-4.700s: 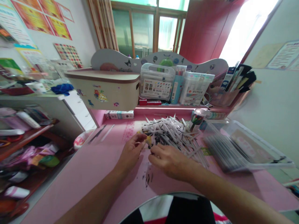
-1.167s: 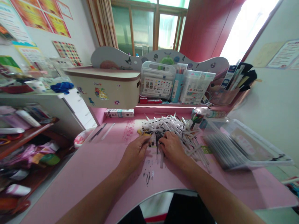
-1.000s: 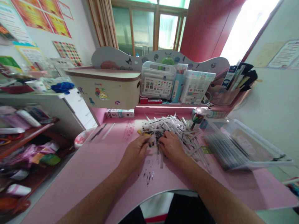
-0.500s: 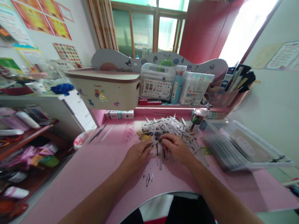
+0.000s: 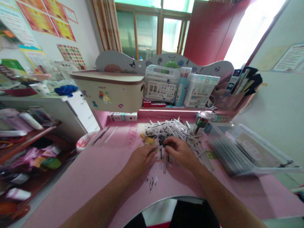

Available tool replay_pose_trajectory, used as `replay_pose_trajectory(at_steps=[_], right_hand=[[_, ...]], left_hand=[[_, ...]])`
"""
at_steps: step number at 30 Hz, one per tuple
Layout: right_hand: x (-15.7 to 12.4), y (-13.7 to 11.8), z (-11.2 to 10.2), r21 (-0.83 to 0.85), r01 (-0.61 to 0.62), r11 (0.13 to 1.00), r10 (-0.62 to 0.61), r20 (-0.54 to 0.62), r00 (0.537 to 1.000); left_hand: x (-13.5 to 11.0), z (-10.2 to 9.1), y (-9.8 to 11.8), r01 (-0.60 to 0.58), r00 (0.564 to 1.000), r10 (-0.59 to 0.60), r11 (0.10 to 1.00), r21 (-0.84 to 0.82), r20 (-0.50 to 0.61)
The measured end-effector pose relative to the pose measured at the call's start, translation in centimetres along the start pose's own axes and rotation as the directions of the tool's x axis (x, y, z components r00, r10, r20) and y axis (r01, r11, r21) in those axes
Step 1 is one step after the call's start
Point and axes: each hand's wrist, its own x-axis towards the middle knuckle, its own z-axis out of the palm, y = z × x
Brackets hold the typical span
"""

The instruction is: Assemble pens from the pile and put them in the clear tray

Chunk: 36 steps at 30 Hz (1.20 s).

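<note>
Above the pink desk, my left hand [image 5: 142, 155] is closed in a pinch on a slim translucent pen barrel [image 5: 160, 147]. My right hand [image 5: 180, 150] has its fingertips closed at the other end of that barrel, by a small dark part too blurred to name. Just beyond both hands lies a heap of white pen parts [image 5: 173, 127], with small black pieces [image 5: 161, 138] at its near side. Another clear tube [image 5: 164, 166] rests on the desk below my fingers. Dark smears or scraps [image 5: 152, 182] mark the desk closer to me.
On the right stands a clear plastic bin [image 5: 258, 169] holding rows of pens. A jar of pens [image 5: 203, 122] is behind the heap. Two thin sticks [image 5: 110, 134] lie at the left. A lidded cream box [image 5: 111, 95] and marker cases [image 5: 161, 85] fill the shelf.
The view has shifted slightly, so everything sits a little farther right. Both hands stay together at the pen barrel, with only a small movement of the fingers.
</note>
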Motion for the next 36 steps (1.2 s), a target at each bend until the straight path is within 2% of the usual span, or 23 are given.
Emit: replay_pose_trajectory(at_steps=[6,12,17,23,30,36], right_hand=[[-0.04,-0.47,-0.36,-0.152,0.078,0.985,-0.075,0.024,0.997],[0.02,-0.65,-0.48,-0.271,0.058,0.961,-0.036,0.084,0.996],[-0.34,-0.73,-0.57,-0.239,0.059,0.969,-0.040,0.083,0.996],[-0.25,-0.86,-0.49,-0.249,0.219,0.943,-0.203,0.090,0.975],[-0.29,-0.66,-0.65,-0.265,0.193,0.945,-0.179,0.076,0.981],[-0.35,-0.54,-0.69,-0.260,0.245,0.934,-0.223,0.109,0.969]], left_hand=[[0.08,0.13,-0.33,0.003,0.999,-0.003,1.000,0.025,0.035],[-0.04,0.30,-0.54,-0.054,0.998,0.054,0.998,0.011,0.022],[-0.05,0.36,-0.58,-0.071,0.997,0.071,0.997,-0.014,0.007],[0.09,0.34,-0.63,-0.070,0.998,0.070,0.998,-0.003,-0.007],[0.04,0.43,-0.67,-0.067,0.998,0.067,0.997,0.027,-0.008],[-0.02,0.56,-0.83,-0.067,0.998,0.067,0.996,0.052,0.001]])
